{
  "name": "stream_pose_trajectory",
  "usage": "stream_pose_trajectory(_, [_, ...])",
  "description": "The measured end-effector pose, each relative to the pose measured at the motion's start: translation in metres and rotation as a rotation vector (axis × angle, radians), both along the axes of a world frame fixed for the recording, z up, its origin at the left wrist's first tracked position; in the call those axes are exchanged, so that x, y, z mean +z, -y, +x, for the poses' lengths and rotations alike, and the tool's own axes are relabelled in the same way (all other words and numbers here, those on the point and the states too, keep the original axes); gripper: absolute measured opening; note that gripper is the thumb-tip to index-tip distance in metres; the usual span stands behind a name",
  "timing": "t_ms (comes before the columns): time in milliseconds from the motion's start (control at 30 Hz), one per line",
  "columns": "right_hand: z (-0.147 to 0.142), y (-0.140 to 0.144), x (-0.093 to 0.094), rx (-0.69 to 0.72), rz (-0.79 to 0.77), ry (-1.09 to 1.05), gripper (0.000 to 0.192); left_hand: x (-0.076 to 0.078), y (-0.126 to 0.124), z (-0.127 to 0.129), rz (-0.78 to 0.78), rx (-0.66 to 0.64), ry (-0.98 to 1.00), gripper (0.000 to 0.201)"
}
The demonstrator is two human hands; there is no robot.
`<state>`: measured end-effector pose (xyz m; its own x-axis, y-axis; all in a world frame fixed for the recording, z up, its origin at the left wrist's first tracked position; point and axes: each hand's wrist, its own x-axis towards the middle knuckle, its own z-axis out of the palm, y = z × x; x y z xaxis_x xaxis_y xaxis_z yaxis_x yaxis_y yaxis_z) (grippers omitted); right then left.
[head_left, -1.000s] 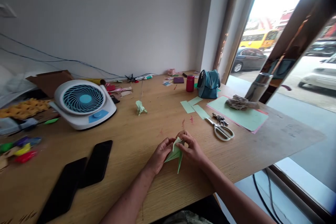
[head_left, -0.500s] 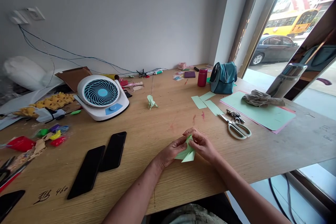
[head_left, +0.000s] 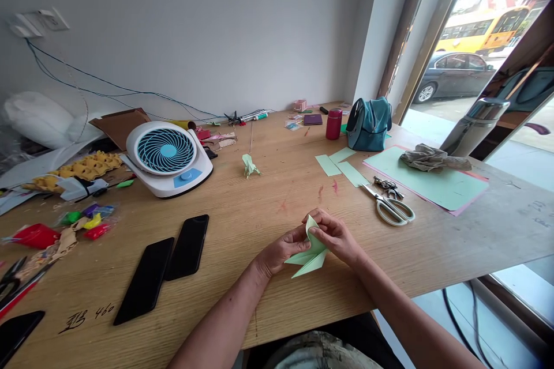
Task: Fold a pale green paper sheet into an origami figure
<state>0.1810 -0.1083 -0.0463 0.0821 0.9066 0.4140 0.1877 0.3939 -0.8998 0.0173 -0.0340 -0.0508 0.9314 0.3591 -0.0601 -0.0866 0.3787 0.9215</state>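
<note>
A folded piece of light green paper (head_left: 312,258) is held between both hands just above the front of the wooden table. My left hand (head_left: 283,249) pinches its left side, with the thumb on the near face. My right hand (head_left: 335,236) grips the right side, thumb pressed against a raised, curved flap. Two pointed flaps stick out toward me below the fingers. The far fingers of both hands are partly hidden behind the paper. Farther back stands a small folded green paper figure (head_left: 250,165).
Scissors (head_left: 393,207) and keys (head_left: 387,186) lie to the right, beside green paper strips (head_left: 352,174) and larger sheets (head_left: 450,184) under a crumpled cloth (head_left: 433,158). Two black phones (head_left: 188,248) and a white fan (head_left: 168,155) are on the left. A teal bag (head_left: 369,125) and red flask (head_left: 333,124) stand behind.
The green paper has opened up: its upper flap now curves upward and the lower points spread farther apart, reaching nearer to me. Both hands keep their hold in nearly the same place.
</note>
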Motion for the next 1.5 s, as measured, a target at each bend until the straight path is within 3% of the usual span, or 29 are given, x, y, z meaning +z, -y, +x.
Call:
stream_pose_trajectory(633, [0.003, 0.001, -0.016, -0.075, 0.011, -0.094, 0.017, -0.004, -0.003, 0.002, 0.046, -0.028, 0.003, 0.042])
stream_pose_trajectory(867, [0.003, 0.003, -0.014, -0.078, 0.012, -0.076, 0.021, -0.007, -0.004, 0.002, 0.065, -0.083, 0.023, 0.043])
stream_pose_trajectory(1167, [0.002, 0.005, -0.012, -0.083, 0.036, -0.087, 0.019, -0.008, -0.002, 0.005, 0.058, -0.043, -0.005, 0.041])
stream_pose_trajectory(1500, [0.002, 0.007, -0.012, -0.055, 0.000, -0.152, 0.017, 0.002, 0.001, 0.005, 0.138, -0.037, -0.033, 0.053])
